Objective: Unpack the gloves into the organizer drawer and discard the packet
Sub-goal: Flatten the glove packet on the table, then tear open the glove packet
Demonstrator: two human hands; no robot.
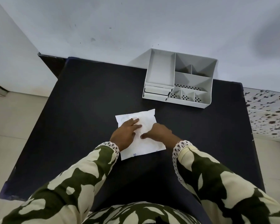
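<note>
A white glove packet (145, 143) lies flat on the black table (81, 120), in the middle. My left hand (125, 135) rests on the packet's left half, palm down, fingers stretched out. My right hand (160, 133) lies on its right side, thumb pointing left across the paper. Neither hand lifts it. The grey organizer (179, 77) stands at the table's far right edge against the wall, with two small drawers (157, 92) at its front left, both closed. No gloves are visible outside the packet.
The organizer has several empty open compartments, some with perforated floors. A grey-white wall runs behind the table. A floral patterned cloth (268, 113) lies to the right of the table. Light floor tiles show at the left.
</note>
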